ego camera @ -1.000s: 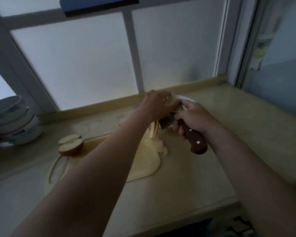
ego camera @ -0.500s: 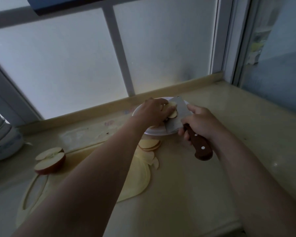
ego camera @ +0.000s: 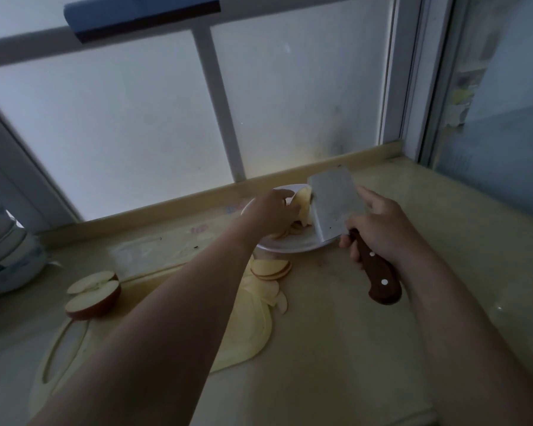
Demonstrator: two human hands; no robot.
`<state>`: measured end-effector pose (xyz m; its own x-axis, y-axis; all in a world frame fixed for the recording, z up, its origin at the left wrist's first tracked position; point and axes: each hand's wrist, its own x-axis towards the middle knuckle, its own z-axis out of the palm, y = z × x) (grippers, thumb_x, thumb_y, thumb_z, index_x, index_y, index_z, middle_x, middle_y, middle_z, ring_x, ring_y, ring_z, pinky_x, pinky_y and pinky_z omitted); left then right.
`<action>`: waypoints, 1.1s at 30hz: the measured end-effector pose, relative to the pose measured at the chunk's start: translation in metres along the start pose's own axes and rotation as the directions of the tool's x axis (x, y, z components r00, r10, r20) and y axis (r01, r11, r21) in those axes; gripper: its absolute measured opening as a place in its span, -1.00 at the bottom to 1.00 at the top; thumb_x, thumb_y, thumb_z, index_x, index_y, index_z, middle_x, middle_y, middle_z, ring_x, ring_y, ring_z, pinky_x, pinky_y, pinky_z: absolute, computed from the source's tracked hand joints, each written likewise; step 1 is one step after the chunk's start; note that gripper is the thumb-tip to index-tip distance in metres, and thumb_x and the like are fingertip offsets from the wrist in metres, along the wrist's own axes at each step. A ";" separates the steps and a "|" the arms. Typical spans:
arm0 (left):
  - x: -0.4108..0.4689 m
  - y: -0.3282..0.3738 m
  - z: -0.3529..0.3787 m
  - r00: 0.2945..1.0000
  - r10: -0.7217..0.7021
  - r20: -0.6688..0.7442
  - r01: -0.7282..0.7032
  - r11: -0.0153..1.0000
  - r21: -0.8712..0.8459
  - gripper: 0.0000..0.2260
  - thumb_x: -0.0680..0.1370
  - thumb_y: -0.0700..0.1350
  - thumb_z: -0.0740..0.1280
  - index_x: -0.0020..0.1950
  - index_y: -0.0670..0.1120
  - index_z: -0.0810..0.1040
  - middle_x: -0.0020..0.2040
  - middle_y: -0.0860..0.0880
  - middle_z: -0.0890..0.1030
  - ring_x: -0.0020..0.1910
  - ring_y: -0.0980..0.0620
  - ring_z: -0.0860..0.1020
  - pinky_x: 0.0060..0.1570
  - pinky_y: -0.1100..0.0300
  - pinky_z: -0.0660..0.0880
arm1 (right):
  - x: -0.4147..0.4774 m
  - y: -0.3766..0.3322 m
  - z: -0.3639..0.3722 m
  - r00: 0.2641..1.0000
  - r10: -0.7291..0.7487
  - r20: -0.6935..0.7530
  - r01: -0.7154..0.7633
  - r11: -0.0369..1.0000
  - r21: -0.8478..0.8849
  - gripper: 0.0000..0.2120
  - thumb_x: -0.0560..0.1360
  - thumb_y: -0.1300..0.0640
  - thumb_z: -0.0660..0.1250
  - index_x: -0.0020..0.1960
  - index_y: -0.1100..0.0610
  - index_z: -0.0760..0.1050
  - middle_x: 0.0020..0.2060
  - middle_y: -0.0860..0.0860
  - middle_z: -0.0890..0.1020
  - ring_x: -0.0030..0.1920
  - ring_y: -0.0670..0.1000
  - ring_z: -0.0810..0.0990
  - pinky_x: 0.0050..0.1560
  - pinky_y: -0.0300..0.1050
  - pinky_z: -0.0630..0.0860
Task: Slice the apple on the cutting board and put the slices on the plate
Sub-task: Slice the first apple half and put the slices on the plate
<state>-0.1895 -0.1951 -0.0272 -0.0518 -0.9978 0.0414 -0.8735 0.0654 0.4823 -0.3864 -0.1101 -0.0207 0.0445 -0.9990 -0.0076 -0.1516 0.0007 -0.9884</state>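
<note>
- A small stack of apple slices [ego camera: 303,205] stands on edge over the plate [ego camera: 293,246], caught between the left hand's fingertips and the flat of the cleaver [ego camera: 336,207].
- More slices lie flat in the plate, under the left hand [ego camera: 273,214].
- The left hand reaches over the plate's near rim with its fingers against the upright slices. I cannot tell whether they pinch the slices or only press them.
- The right hand [ego camera: 380,227] is wrapped round the cleaver's brown riveted handle, with one finger stretched up along the edge of the blade. The blade is tilted up over the plate's right side.
- Loose slices [ego camera: 271,269] lie fanned just nearer than the plate, below the left wrist, at the far corner of the cutting board [ego camera: 246,336].
- An apple half [ego camera: 94,295], cut face up, sits on the board well to the left of the left forearm.
- The pale yellow worktop [ego camera: 336,348] carries the board and the plate.
- Stacked bowls [ego camera: 10,259] stand far to the left, against the frosted window [ego camera: 130,124].
</note>
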 end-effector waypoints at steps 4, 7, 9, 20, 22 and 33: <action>-0.004 0.008 -0.007 0.999 -0.036 -0.023 0.032 0.986 -0.161 -0.51 0.59 0.06 0.19 0.53 0.06 0.41 0.41 -0.11 0.53 0.25 -0.16 0.57 0.26 -0.16 0.54 | 0.001 0.002 0.002 1.000 -0.025 0.001 0.025 1.000 -0.018 -0.31 0.54 0.39 0.13 0.37 -0.36 0.32 -0.32 0.22 0.64 -0.50 0.09 0.52 -0.52 -0.14 0.49; -0.007 0.012 -0.008 1.000 0.002 -0.005 -0.003 0.985 -0.173 -0.55 0.63 0.09 0.20 0.52 0.05 0.43 0.43 -0.09 0.52 0.27 -0.16 0.57 0.26 -0.15 0.54 | 0.002 0.002 0.001 0.997 -0.060 -0.038 0.060 0.998 0.003 -0.27 0.53 0.39 0.14 0.52 -0.27 0.34 -0.34 0.20 0.64 -0.50 0.08 0.52 -0.50 -0.12 0.50; -0.007 0.012 -0.006 0.999 0.027 0.027 -0.024 0.993 -0.115 -0.61 0.65 0.00 0.20 0.49 0.03 0.48 0.35 -0.09 0.59 0.25 -0.15 0.60 0.25 -0.04 0.55 | 0.002 0.002 0.001 0.996 -0.075 -0.055 0.077 0.997 0.027 -0.25 0.54 0.36 0.17 0.55 -0.29 0.29 -0.35 0.19 0.65 -0.48 0.11 0.51 -0.46 -0.05 0.53; -0.017 -0.027 -0.068 0.886 -0.219 -0.408 -0.045 0.836 -0.547 -0.80 0.59 -0.20 0.25 -0.10 -0.05 0.66 -0.10 -0.09 0.66 -0.07 -0.08 0.61 -0.02 0.08 0.51 | -0.004 -0.006 0.014 0.958 -0.174 0.228 0.213 0.964 -0.159 -0.12 0.56 0.39 0.26 0.60 -0.36 0.09 -0.02 0.22 0.71 -0.42 0.10 0.62 -0.32 0.01 0.59; -0.019 -0.034 -0.093 0.855 -0.230 -0.464 -0.111 0.793 -0.599 -0.84 0.54 -0.16 0.26 -0.09 -0.04 0.64 -0.19 -0.04 0.65 -0.14 -0.05 0.60 -0.08 0.07 0.49 | -0.003 -0.014 0.013 0.945 -0.187 0.267 0.262 0.924 -0.280 -0.08 0.59 0.32 0.34 0.62 -0.39 -0.03 0.29 0.20 0.59 -0.34 -0.01 0.67 -0.28 -0.12 0.60; -0.037 -0.038 -0.143 0.867 0.157 -0.474 -0.288 0.932 -0.218 -0.80 0.57 -0.09 0.38 0.16 -0.07 0.65 -0.06 0.03 0.66 -0.11 0.16 0.60 0.01 0.16 0.56 | 0.016 -0.007 0.023 0.849 -0.445 0.286 0.442 0.298 -0.846 -0.57 0.59 0.10 0.27 0.44 -0.07 0.33 -0.05 -0.01 0.64 -0.12 0.09 0.59 -0.22 -0.07 0.42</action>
<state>-0.0855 -0.1586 0.0780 0.0475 -0.8491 0.5260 -0.6939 0.3508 0.6289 -0.3623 -0.1254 -0.0174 0.3879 -0.8352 0.3899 -0.8611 -0.4792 -0.1700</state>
